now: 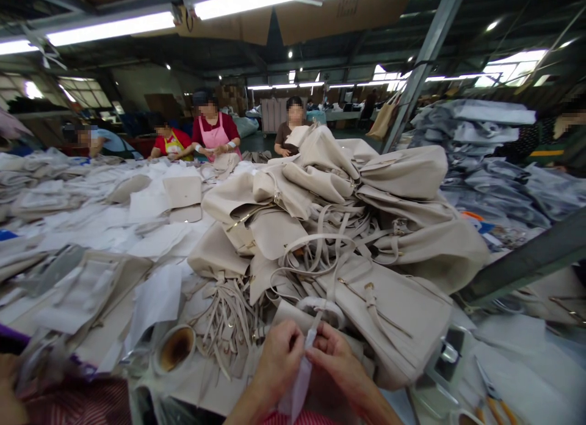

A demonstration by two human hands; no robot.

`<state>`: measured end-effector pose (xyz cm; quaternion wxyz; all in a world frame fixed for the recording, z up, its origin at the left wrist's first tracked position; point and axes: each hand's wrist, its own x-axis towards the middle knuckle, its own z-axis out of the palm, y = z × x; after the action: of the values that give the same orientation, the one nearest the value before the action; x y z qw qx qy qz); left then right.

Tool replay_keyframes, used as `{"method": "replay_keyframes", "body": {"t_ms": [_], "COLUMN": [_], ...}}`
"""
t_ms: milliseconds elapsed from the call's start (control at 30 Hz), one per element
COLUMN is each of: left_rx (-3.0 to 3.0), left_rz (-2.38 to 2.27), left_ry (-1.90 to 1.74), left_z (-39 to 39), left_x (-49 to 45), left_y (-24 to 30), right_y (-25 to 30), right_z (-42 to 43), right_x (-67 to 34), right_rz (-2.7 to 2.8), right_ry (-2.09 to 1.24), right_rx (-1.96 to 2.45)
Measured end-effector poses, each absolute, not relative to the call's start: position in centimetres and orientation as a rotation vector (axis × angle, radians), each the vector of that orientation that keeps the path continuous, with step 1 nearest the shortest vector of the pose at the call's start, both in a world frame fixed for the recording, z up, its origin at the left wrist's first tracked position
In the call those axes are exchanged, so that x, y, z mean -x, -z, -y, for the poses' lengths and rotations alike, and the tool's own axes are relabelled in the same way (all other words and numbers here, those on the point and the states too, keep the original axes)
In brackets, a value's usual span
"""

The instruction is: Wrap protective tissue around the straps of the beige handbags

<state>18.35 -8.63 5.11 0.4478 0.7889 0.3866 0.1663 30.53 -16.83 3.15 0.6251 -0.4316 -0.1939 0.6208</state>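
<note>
While I am watching through the head camera, the right hand (337, 356) is pinching a white strip (301, 385) between thumb and fingertips; the left hand (280, 355) is curling close beside it, and whether it is gripping I cannot tell. The strip is slanting down toward the person, just before a beige bag (398, 318) and a bundle of thin straps (225, 321).

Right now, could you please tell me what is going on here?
The person's right hand pinches a pale strip, with the left hand curled beside it. Just beyond, beige bags and loose straps lie in a heap. Scissors lie off to the right. Farther back are other people, one in a pink apron.
</note>
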Motion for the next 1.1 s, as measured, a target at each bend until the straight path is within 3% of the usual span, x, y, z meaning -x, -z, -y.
{"method": "replay_keyframes", "body": {"t_ms": [333, 700, 1100], "left_rx": [-1.511, -1.280, -1.745], "left_rz": [-0.881, -0.880, -1.120], "left_ry": [-0.337, -0.189, -0.317], "left_z": [7.6, 7.7, 9.3], "left_x": [-18.2, -17.9, -18.2], "left_y": [-4.4, -6.0, -5.2], "right_y": [-3.6, -3.2, -2.3], "right_z": [17.7, 16.2, 16.4], "right_x": [-31.4, -30.1, -30.1], "right_rz": [0.446, 0.471, 0.568], "right_ry": [-1.498, -1.278, -1.270], "right_rx": [0.897, 1.227, 1.274]}}
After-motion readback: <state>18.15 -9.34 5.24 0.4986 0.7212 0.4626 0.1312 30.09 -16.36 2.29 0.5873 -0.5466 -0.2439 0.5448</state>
